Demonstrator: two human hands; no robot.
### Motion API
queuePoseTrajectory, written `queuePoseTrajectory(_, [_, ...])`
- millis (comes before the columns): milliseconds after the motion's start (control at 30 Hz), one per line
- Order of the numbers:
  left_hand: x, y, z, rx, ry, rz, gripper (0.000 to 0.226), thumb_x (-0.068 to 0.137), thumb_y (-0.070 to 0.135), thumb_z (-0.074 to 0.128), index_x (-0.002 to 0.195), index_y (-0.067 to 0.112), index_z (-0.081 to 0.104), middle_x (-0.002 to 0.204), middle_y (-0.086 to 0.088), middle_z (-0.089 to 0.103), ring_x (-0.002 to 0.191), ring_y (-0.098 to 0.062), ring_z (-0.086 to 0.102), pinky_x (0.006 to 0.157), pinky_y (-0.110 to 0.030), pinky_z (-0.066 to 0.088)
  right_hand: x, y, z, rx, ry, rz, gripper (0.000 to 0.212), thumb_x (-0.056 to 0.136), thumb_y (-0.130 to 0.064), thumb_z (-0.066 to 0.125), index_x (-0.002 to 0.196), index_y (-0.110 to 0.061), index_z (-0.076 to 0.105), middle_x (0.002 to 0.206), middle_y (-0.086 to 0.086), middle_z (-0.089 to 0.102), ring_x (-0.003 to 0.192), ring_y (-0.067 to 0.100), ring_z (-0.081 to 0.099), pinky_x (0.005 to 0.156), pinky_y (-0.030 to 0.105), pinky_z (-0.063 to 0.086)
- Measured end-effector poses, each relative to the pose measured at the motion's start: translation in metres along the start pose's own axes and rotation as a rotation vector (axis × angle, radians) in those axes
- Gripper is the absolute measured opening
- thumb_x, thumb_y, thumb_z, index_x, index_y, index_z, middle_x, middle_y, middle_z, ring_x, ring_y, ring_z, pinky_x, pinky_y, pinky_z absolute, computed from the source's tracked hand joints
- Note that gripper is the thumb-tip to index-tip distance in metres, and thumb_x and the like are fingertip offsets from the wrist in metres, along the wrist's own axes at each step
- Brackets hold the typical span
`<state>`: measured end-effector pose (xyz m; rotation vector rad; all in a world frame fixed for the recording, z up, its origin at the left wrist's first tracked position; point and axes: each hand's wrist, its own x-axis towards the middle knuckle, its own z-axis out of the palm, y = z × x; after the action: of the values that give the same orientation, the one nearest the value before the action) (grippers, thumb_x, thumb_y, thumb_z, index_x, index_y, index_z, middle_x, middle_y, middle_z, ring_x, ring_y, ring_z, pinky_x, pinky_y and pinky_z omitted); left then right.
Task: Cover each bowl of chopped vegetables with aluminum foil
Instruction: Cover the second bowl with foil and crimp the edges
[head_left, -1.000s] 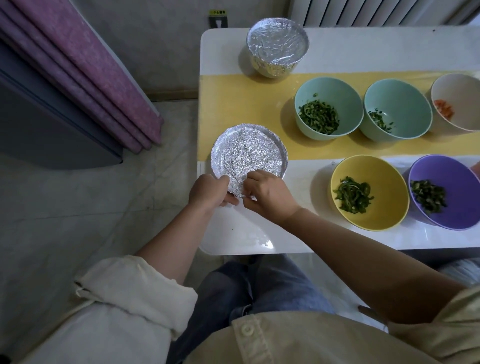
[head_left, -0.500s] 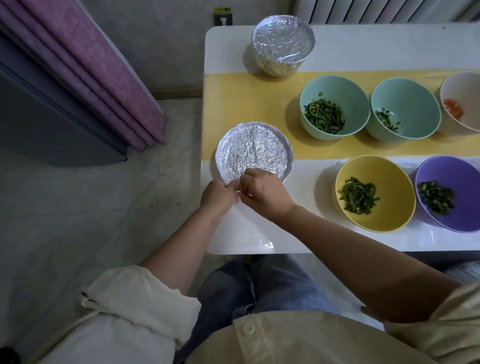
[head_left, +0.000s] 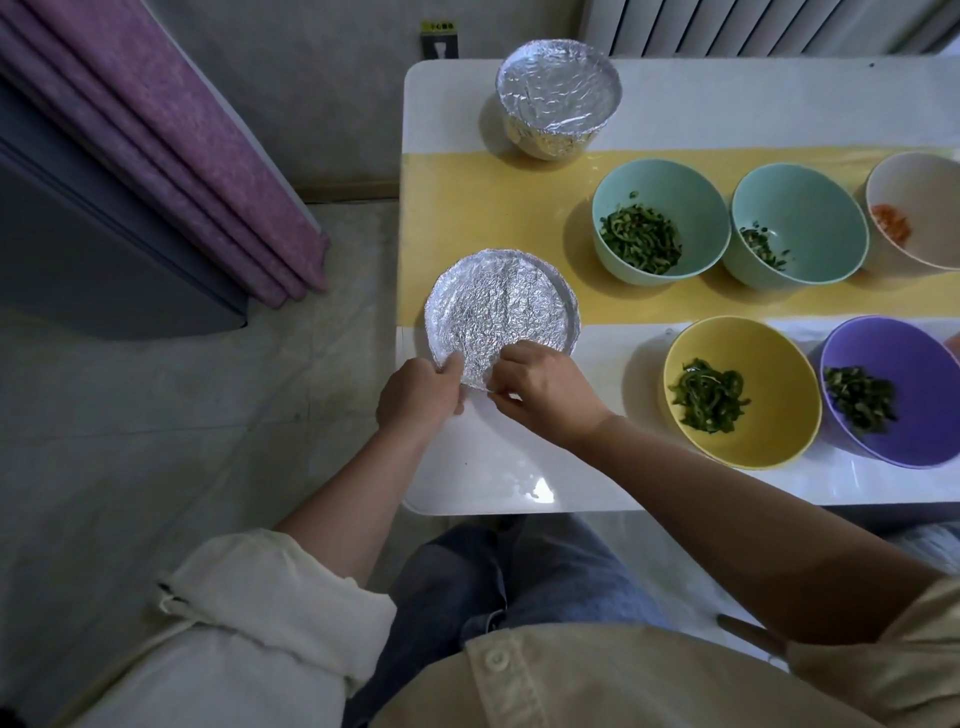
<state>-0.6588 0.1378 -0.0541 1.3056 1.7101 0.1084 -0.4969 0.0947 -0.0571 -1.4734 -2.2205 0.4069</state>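
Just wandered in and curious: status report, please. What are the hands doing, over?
Left hand and right hand pinch foil edge of near covered bowl. Far foil-wrapped bowl done. Yellow bowl, four others uncovered. Nothing in the way.

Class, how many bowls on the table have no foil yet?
5: two green bowls and a white bowl on the yellow strip, a yellow bowl and a purple bowl nearer. More may sit beyond the right edge.

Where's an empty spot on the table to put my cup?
Near edge: bare white table below the near foil-covered bowl, left of the yellow bowl. Also the white strip right of the far foil-covered bowl. The right side is crowded.
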Motion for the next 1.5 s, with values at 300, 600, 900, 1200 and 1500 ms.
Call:
queuePoseTrajectory(300, [-0.004,0.013,0.004,0.247,0.115,-0.009,0.042,0.096,0.035,0.036,0.091,0.009,0.069,0.077,-0.005,0.074,0.087,-0.029,0.067,0.078,-0.032,0.052,0.011,-0.013,0.009,0.065,0.002,0.008,0.023,0.077,-0.017,0.047,0.059,-0.005,0.054,0.061,0.008,0.050,0.055,0.028,0.052,0.048,0.028,0.036])
queuePoseTrajectory(600, [0.001,0.013,-0.001,0.205,0.067,-0.024,0.047,0.089,0.034,0.029,0.093,0.007,0.067,0.090,-0.009,0.074,0.091,-0.030,0.066,0.085,-0.037,0.053,0.009,-0.015,0.005,0.074,0.018,0.019,0.015,0.070,0.000,0.063,0.059,-0.006,0.054,0.061,0.008,0.051,0.055,0.029,0.052,0.049,0.027,0.037])
queuePoseTrajectory(900, [0.011,0.011,-0.011,0.283,0.057,0.014,0.034,0.094,0.025,0.031,0.077,0.009,0.056,0.077,-0.004,0.074,0.086,-0.027,0.064,0.082,-0.035,0.053,-0.003,0.000,-0.005,0.109,-0.030,-0.016,0.031,0.088,-0.036,0.057,0.078,-0.008,0.065,0.074,0.004,0.056,0.070,0.022,0.052,0.062,0.029,0.037])
queuePoseTrajectory(1200, [0.008,0.014,-0.012,0.363,0.112,0.057,0.028,0.097,0.022,0.034,0.082,0.009,0.053,0.082,-0.010,0.063,0.080,-0.029,0.052,0.069,-0.029,0.038,0.001,-0.008,0.002,0.022,0.012,0.015,0.019,0.066,0.001,0.072,0.063,-0.008,0.056,0.064,0.007,0.054,0.059,0.029,0.054,0.052,0.029,0.040])
queuePoseTrajectory(1500, [-0.008,0.007,0.004,-0.106,-0.163,-0.122,0.047,0.095,0.032,0.042,0.081,-0.004,0.069,0.061,-0.010,0.072,0.065,-0.028,0.073,0.049,-0.015,0.047,0.002,-0.011,0.004,0.049,0.046,0.010,0.018,0.077,-0.012,0.062,0.062,-0.006,0.055,0.062,0.008,0.052,0.056,0.028,0.052,0.046,0.032,0.043])
